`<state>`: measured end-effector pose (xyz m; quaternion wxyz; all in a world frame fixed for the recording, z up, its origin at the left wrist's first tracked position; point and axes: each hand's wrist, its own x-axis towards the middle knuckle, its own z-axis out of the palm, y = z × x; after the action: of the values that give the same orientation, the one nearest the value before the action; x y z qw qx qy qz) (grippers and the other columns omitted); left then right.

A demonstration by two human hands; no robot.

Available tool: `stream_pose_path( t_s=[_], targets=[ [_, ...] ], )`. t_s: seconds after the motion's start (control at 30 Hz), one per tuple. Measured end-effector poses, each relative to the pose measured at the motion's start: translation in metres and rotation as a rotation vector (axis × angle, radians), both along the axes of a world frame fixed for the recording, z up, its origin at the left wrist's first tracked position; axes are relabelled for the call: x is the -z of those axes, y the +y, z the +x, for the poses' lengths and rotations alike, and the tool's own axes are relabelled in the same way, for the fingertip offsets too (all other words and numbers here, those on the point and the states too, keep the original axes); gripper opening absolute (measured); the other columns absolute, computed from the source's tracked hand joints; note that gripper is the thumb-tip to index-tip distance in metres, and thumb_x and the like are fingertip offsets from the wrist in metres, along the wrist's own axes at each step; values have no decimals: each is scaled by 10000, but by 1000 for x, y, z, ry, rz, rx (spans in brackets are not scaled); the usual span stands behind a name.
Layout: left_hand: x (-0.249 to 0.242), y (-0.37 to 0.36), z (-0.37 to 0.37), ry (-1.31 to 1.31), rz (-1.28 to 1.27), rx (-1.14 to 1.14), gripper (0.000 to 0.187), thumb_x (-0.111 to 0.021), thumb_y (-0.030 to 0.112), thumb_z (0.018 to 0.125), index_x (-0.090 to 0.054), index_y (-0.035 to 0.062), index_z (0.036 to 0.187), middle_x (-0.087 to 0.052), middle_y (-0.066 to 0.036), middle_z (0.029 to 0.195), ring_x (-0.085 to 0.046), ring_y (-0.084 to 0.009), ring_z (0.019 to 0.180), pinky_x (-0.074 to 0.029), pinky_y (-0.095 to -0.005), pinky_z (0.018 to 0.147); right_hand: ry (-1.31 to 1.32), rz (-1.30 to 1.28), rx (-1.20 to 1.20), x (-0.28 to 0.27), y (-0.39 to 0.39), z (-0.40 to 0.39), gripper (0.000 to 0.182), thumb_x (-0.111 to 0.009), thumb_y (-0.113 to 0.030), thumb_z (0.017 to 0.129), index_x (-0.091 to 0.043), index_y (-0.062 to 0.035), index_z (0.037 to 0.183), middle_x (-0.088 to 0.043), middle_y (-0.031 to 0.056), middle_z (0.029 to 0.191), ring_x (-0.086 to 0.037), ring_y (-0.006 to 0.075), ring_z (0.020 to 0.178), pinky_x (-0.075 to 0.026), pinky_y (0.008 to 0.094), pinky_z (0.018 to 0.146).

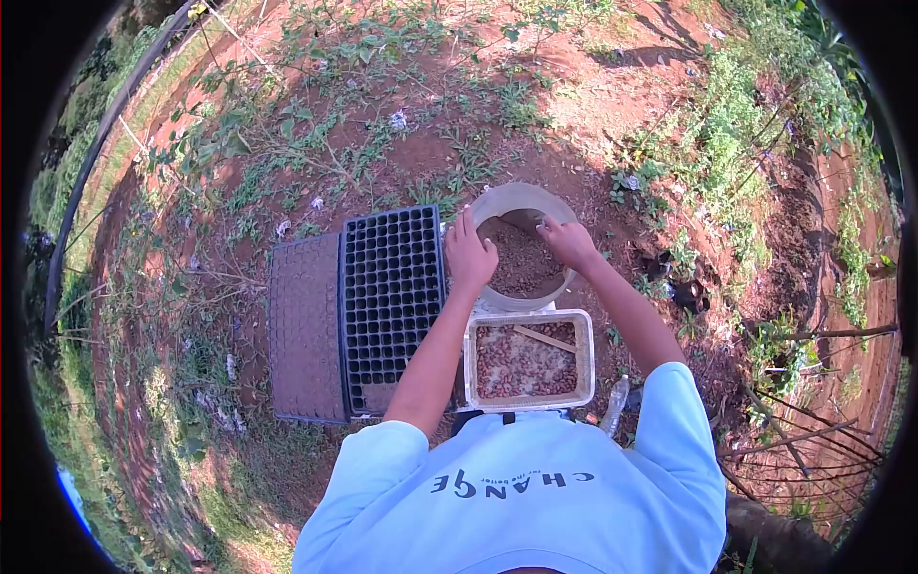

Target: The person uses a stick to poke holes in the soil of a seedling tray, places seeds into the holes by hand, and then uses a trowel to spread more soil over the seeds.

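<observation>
A round pale bucket (521,199) with brown soil inside stands on the red earth in front of me. My left hand (469,254) grips its near left rim. My right hand (568,241) rests on its right rim, fingers curled over the edge. Just below the bucket sits a rectangular clear tub (528,360) holding reddish-brown seeds or pellets and a wooden stick (543,338). Left of my left arm lies a black seedling tray (392,297) with several empty cells.
A second seedling tray (304,327), filled with soil, lies against the left side of the black one. Weeds and scattered plants cover the ground beyond. A plastic bottle (615,402) lies by my right elbow. Branches lie at the lower right.
</observation>
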<state>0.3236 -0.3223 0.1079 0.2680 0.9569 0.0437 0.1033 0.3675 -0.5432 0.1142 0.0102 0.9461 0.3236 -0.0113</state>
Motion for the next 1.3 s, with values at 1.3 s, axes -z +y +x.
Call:
stream_pose_path(
  t_s=[1.3],
  targets=[
    [0, 7, 3, 9, -8, 16, 775, -610, 134, 789, -249, 63, 1471, -414, -198, 1372, -511, -415, 1146, -429, -468, 987, 591, 721, 746, 2, 41, -37, 275, -627, -195, 816, -690, 37, 950, -673, 164, 654, -684, 238, 553, -569, 361, 531]
  ],
)
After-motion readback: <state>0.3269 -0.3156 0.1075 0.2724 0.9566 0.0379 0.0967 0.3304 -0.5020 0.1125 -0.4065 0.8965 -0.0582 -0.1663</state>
